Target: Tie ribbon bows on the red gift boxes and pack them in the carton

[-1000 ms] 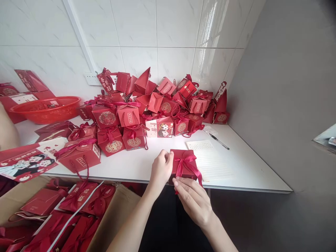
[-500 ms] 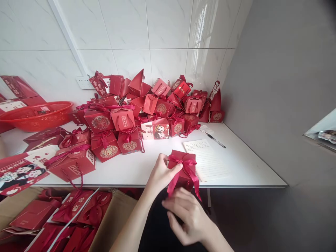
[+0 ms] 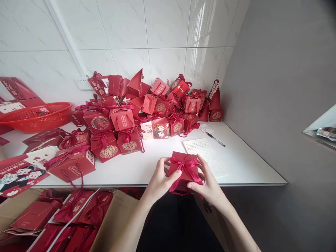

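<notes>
A small red gift box (image 3: 185, 156) with a ribbon bow (image 3: 183, 165) tied across its top is held between both hands at the table's front edge. My left hand (image 3: 161, 178) grips its left side, the thumb lying near the bow's knot. Around the right side curl the fingers of my right hand (image 3: 206, 180), its thumb against the front by a ribbon tail. A twisted cord handle shows below the box. Beyond it lies a lined notepad (image 3: 210, 161) with handwriting at the top.
Many red gift boxes (image 3: 126, 119) are heaped along the tiled wall. A red plastic basket (image 3: 36, 120) stands at the left. Below the table, a cardboard carton (image 3: 115, 213) holds more boxes. A pen (image 3: 215, 139) lies behind the notepad; a grey panel (image 3: 267, 91) rises at the right.
My right hand has moved up from below the box and now grips its right side. The left hand keeps its hold. The bow's right tail now lies under my right hand.
</notes>
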Action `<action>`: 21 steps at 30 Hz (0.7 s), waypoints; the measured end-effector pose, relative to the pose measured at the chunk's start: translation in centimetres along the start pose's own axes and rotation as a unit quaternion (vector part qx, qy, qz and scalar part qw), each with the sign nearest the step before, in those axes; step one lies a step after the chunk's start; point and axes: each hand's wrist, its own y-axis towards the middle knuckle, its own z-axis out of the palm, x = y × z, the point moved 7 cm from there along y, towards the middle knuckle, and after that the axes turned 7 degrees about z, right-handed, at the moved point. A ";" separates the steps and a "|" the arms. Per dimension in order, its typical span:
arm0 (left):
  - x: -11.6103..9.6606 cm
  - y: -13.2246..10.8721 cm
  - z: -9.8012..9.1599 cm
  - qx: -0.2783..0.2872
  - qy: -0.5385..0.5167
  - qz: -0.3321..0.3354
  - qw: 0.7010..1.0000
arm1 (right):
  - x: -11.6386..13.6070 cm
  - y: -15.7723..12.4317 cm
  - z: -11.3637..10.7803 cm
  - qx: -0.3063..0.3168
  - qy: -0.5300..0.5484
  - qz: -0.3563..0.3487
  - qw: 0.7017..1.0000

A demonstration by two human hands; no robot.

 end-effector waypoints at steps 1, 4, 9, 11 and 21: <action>0.1 -0.1 0.0 0.004 -0.002 0.006 1.000 | -0.1 0.1 0.1 0.011 0.012 -0.002 1.000; 0.6 -0.3 -0.2 0.025 -0.011 0.019 0.999 | -0.2 0.2 0.5 0.039 0.030 -0.008 0.999; 0.7 0.0 -0.5 0.041 -0.010 0.035 0.999 | -0.4 -0.5 -0.3 -0.073 0.023 0.031 0.997; 0.6 0.2 -0.6 0.030 0.000 0.035 0.999 | -0.5 -1.4 -0.9 -0.132 0.002 0.076 0.988; 1.0 0.3 -0.4 -0.001 0.004 0.049 0.999 | 2.2 -3.3 -1.4 -0.105 0.160 0.115 0.975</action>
